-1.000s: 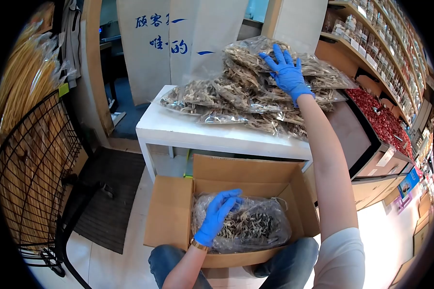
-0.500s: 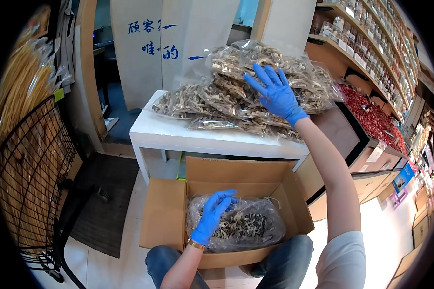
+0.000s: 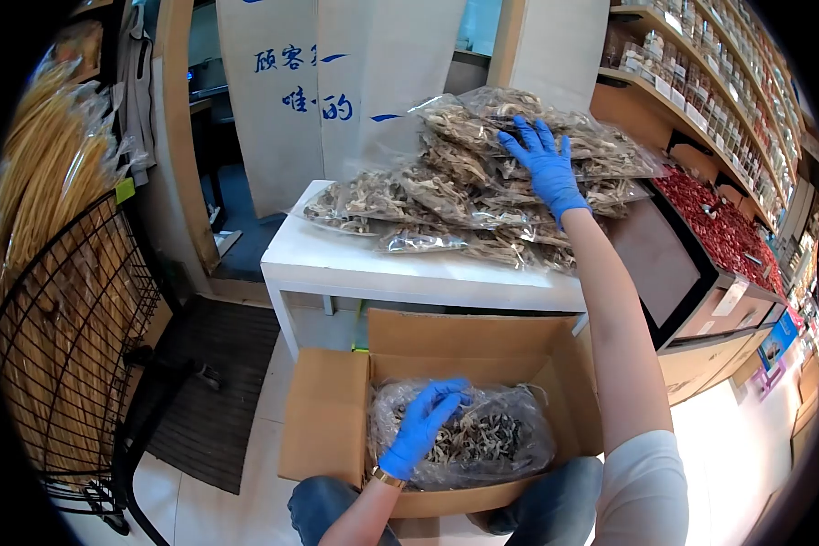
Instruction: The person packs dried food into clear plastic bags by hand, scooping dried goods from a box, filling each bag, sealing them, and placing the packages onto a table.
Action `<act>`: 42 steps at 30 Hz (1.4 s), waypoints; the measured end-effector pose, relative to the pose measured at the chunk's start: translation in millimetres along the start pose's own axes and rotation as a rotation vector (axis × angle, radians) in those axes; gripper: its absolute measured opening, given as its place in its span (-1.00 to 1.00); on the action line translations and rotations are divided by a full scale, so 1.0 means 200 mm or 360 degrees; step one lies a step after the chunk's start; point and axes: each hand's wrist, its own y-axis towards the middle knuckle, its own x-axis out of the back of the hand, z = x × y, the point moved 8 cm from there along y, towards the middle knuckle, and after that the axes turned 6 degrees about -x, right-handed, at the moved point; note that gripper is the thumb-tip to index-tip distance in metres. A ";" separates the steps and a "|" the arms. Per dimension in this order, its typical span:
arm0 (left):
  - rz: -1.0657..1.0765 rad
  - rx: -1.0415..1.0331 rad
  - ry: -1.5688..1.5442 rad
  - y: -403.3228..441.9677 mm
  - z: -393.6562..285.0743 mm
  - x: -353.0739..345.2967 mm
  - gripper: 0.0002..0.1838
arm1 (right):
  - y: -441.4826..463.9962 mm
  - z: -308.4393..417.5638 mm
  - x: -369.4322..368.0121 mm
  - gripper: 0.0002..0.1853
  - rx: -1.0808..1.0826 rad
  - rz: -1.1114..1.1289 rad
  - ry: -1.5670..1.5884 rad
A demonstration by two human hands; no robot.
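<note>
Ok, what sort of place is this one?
Probably a dried-goods shop: shelved jars at right, dried red pieces below them, and clear bags of dried stuff piled on the white table.

Blk ribbed mat (image 3: 214,409) on wht tiled flr (image 3: 257,482), wood shelves (image 3: 678,105) upper R

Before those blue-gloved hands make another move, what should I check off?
1. Hands covered: ok; left hand and right hand both wear gloves.
2. Carton open on top: ok; its left flap is folded outward.
3. Clear bag within the carton walls: ok.
4. Clear bag sealed: cannot tell; its closure isn't distinguishable.
5. Right hand gripping a packet: not ok; its fingers are spread over the piled packets.
6. Pile steady on the white table: cannot tell from these pictures.
</note>
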 end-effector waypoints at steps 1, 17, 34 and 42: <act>0.0001 0.0017 0.0028 0.00 0.00 0.00 -0.70 | 0.02 0.00 -0.02 0.01 0.0002 0.0002 0.0039; 0.0016 -0.0020 0.0013 0.01 0.01 -0.01 -0.74 | 0.01 -0.01 -0.01 -0.03 0.0083 -0.0049 0.0214; 0.0033 -0.0094 0.0094 0.01 0.00 -0.04 -0.70 | -0.56 0.04 0.04 -0.09 0.0013 0.0116 0.0363; 0.0029 -0.0076 0.0076 0.01 0.01 -0.03 -0.69 | -0.45 -0.03 -0.23 -0.16 -0.0251 0.0385 0.0201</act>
